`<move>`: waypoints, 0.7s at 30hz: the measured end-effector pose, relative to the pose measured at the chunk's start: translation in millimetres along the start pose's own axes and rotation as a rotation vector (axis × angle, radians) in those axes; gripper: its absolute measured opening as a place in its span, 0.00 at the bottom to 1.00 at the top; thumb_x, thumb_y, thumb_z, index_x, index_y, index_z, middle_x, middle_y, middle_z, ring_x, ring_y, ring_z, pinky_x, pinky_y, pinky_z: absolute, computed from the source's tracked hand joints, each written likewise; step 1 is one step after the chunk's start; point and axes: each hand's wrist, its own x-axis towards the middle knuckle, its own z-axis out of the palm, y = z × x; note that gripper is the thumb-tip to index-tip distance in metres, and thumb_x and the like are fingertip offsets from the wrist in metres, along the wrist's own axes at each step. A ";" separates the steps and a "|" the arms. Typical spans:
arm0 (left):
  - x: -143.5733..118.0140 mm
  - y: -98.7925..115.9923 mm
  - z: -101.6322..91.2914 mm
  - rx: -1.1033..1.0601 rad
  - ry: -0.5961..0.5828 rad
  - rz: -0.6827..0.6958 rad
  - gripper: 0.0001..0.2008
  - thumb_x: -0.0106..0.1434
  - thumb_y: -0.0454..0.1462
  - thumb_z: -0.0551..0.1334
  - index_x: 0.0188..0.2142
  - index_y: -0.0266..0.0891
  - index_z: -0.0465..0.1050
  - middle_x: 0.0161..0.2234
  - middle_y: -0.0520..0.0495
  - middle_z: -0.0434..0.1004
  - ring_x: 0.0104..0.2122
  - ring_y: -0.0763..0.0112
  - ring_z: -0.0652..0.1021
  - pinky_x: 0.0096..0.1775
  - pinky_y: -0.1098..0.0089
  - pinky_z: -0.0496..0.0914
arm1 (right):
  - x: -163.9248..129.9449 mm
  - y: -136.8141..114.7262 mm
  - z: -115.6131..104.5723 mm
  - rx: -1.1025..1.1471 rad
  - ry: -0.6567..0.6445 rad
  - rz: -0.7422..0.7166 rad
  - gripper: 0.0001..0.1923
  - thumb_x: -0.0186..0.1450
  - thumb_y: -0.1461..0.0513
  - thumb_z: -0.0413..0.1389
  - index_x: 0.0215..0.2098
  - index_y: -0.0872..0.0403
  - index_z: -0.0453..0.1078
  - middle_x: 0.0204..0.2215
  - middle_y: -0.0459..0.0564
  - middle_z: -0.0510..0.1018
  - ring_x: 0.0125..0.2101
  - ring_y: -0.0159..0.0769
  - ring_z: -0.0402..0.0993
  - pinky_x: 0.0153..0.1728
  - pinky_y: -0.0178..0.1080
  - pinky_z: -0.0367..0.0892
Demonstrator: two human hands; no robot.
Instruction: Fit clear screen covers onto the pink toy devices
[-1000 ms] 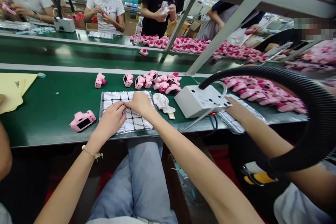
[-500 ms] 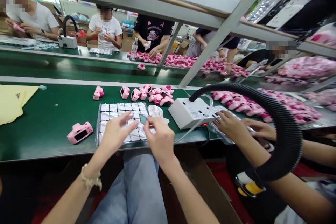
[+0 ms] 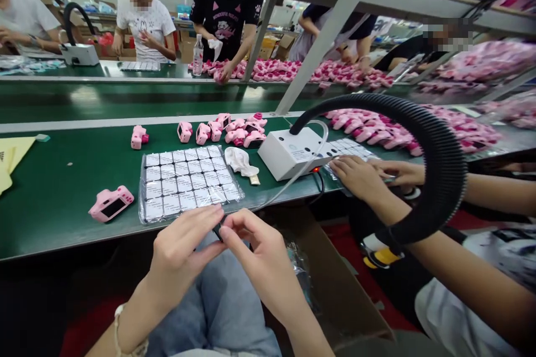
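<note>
My left hand (image 3: pixel 180 248) and my right hand (image 3: pixel 262 256) meet above my lap, just off the table's front edge. Between their fingertips is a small dark flat piece (image 3: pixel 218 230), mostly covered by the fingers. Both hands pinch it, thumbs against fingers. Beyond them on the green table lies a clear-wrapped sheet of white labelled squares (image 3: pixel 182 181) in rows. A crumpled white cloth (image 3: pixel 240 160) rests to its right. At left, a pink toy camera (image 3: pixel 111 203) lies with its dark screen showing.
A white box (image 3: pixel 291 150) with a curved black hose (image 3: pixel 444 178) stands right of the cloth. Several pink toy cameras (image 3: pixel 215 129) sit behind the sheet. A co-worker's hands (image 3: pixel 360 178) work at right. Yellow paper (image 3: pixel 14 156) lies far left. A slanted metal post (image 3: pixel 322 39) rises behind.
Both hands have come down and toward me, off the sheet. My left hand, earlier spread apart from the piece, now closes on it beside my right. The view has shifted slightly.
</note>
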 end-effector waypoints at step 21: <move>-45.7 -1.3 -6.7 -0.476 -0.005 -0.652 0.26 0.59 0.40 0.83 0.56 0.52 0.88 0.52 0.47 0.92 0.47 0.51 0.92 0.53 0.61 0.87 | -51.6 31.7 -21.4 0.687 -0.339 0.222 0.21 0.77 0.43 0.60 0.40 0.50 0.70 0.40 0.50 0.75 0.36 0.36 0.71 0.37 0.39 0.65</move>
